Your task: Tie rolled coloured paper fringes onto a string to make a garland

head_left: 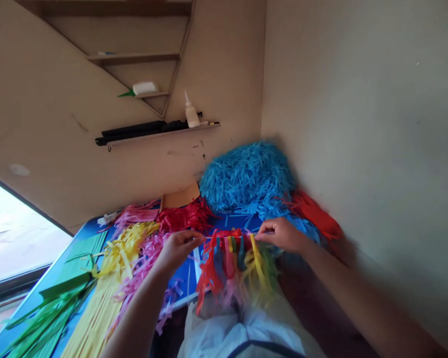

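My left hand [179, 247] and my right hand [281, 233] are both pinched on the ends of a thin string [209, 237] stretched between them. Looped paper strips [235, 266] in red, blue, yellow, green and pink hang from that string in a bunch over my lap. The hands are held above the near edge of a blue table [188, 276]. Just beyond the right hand lies a big heap of blue shredded paper [246, 176].
Piles of cut strips cover the table: red [184, 216], pink [136, 214], yellow [108, 278] and green [59, 298]. More red paper [315, 211] lies by the right wall. A glue bottle [191, 113] stands on a wall shelf [160, 133]. A window is at the left.
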Demonstrator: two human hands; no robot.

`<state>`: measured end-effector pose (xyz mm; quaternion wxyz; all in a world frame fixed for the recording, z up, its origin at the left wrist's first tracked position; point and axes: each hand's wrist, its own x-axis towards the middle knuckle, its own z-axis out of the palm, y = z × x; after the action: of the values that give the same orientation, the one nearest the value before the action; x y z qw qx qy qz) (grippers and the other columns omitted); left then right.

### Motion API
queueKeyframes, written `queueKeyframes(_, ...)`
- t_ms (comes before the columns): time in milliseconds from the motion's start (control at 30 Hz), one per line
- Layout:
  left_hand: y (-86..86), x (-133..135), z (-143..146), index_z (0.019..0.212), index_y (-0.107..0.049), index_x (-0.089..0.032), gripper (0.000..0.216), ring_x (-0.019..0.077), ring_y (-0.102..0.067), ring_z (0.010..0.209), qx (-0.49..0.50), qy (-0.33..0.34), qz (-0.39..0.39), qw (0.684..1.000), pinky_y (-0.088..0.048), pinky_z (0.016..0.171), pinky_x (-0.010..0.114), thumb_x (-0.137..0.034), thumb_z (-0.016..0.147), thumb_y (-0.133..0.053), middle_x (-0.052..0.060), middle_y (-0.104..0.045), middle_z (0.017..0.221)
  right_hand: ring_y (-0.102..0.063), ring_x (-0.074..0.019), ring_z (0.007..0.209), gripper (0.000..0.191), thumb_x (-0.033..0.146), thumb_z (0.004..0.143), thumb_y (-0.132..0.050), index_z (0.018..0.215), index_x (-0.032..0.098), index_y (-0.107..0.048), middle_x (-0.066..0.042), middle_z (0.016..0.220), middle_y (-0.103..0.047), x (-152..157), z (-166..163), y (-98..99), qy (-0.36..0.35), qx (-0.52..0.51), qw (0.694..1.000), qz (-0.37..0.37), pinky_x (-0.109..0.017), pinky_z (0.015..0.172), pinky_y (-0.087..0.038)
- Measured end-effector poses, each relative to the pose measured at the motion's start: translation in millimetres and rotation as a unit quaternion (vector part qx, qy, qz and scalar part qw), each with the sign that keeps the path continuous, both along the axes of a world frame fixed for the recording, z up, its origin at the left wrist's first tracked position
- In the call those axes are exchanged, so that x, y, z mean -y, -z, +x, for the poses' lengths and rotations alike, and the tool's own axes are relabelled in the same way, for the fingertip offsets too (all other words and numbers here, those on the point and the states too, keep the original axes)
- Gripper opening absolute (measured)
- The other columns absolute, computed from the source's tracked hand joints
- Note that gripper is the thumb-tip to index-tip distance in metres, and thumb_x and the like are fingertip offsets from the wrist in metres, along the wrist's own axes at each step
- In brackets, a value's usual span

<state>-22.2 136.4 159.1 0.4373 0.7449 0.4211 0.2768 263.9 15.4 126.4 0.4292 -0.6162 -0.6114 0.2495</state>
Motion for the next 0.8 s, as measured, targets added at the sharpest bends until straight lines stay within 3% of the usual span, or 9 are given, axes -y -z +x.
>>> queueKeyframes(100, 6.5, -11.6, 21.8, 0.074, -0.073, -0.014, 0.037, 0.0107, -0.049, 0.046, 0.008, -0.031, 0.015, 0.999, -0.033, 0.046, 0.022, -0.05, 0.068, -0.063, 0.001, -0.066, 0.058, -0.051, -0.0134, 0.057, 0.023, 0.038, 0.064, -0.076, 0.056, 0.019, -0.065, 0.003, 0.053, -0.06, -14.7, -1.7, 10.4, 0.056, -0.097, 0.994, -0.021, -0.025, 0.057, -0.035)
queueKeyframes(200, 12.3, -12.1, 52.1, 0.079, -0.072, -0.014, 0.034, 0.0141, -0.057, 0.056, 0.007, -0.052, 0.062, 0.997, -0.037, 0.053, 0.023, -0.043, 0.074, -0.055, 0.003, -0.069, 0.066, -0.045, -0.012, 0.05, 0.035, 0.044, 0.066, -0.072, 0.049, 0.021, -0.052, 0.005, 0.045, -0.049, -32.1, -11.5, 23.5, 0.107, -0.165, 0.98, -0.015, -0.025, 0.053, -0.033)
queueKeyframes(333, 23.3, 31.7, 79.3, 0.078, -0.073, -0.017, 0.03, 0.018, -0.065, 0.068, -0.031, -0.016, 0.132, 0.991, -0.04, 0.061, 0.025, -0.033, 0.084, -0.048, 0.006, -0.074, 0.074, -0.05, -0.0143, 0.046, 0.04, 0.06, 0.078, -0.054, 0.064, 0.023, -0.049, 0.003, 0.05, -0.054, -31.8, -42.5, 40.2, 0.105, -0.288, 0.951, -0.035, -0.026, 0.048, -0.038)
queueKeyframes(433, 38.8, 78.5, 85.6, 0.079, -0.074, -0.021, 0.028, 0.0184, -0.066, 0.064, -0.079, 0.026, 0.163, 0.983, -0.038, 0.058, 0.025, -0.025, 0.087, -0.047, 0.006, -0.074, 0.072, -0.058, -0.016, 0.055, 0.045, 0.067, 0.074, -0.057, 0.07, 0.023, -0.047, 0.002, 0.059, -0.059, -14.0, -68.2, 49.0, 0.082, -0.361, 0.928, -0.042, -0.027, 0.053, -0.045)
queueKeyframes(567, 60.1, 120.2, 79.2, 0.077, -0.073, -0.024, 0.031, 0.0158, -0.067, 0.056, -0.099, 0.077, 0.182, 0.975, -0.041, 0.052, 0.022, -0.017, 0.089, -0.045, 0.003, -0.073, 0.065, -0.055, -0.0127, 0.056, 0.049, 0.066, 0.071, -0.069, 0.071, 0.021, -0.049, 0.002, 0.064, -0.06, 11.5, -79.3, 51.2, 0.018, -0.461, 0.885, -0.063, -0.024, 0.053, -0.042)
queueKeyframes(667, 63.4, 140.0, 57.6, 0.083, -0.075, -0.028, 0.024, 0.0172, -0.07, 0.06, -0.087, 0.131, 0.218, 0.963, -0.05, 0.055, 0.023, -0.021, 0.087, -0.052, 0.003, -0.076, 0.071, -0.038, -0.0061, 0.046, 0.048, 0.06, 0.07, -0.075, 0.071, 0.02, -0.049, 0.005, 0.061, -0.054, 27.7, -70.3, 46.6, -0.03, -0.518, 0.85, -0.091, -0.019, 0.045, -0.03)
queueKeyframes(733, 55.1, 148.4, 38.6, 0.094, -0.075, -0.031, 0.017, 0.0199, -0.073, 0.073, -0.071, 0.151, 0.246, 0.955, -0.056, 0.065, 0.026, -0.028, 0.085, -0.06, 0.003, -0.078, 0.085, -0.031, -0.0049, 0.045, 0.048, 0.06, 0.072, -0.075, 0.07, 0.019, -0.049, 0.006, 0.059, -0.05, 38.3, -62.0, 40.5, -0.042, -0.483, 0.867, -0.111, -0.019, 0.044, -0.024)
queueKeyframes(800, 42.0, 148.6, 24.2, 0.102, -0.072, -0.033, 0.019, 0.0201, -0.073, 0.082, -0.046, 0.163, 0.281, 0.945, -0.057, 0.075, 0.027, -0.03, 0.086, -0.062, 0.002, -0.078, 0.093, -0.035, -0.0061, 0.049, 0.049, 0.061, 0.074, -0.074, 0.068, 0.017, -0.052, 0.005, 0.058, -0.05, 47.8, -55.2, 32.3, -0.077, -0.4, 0.905, -0.119, -0.019, 0.048, -0.027)
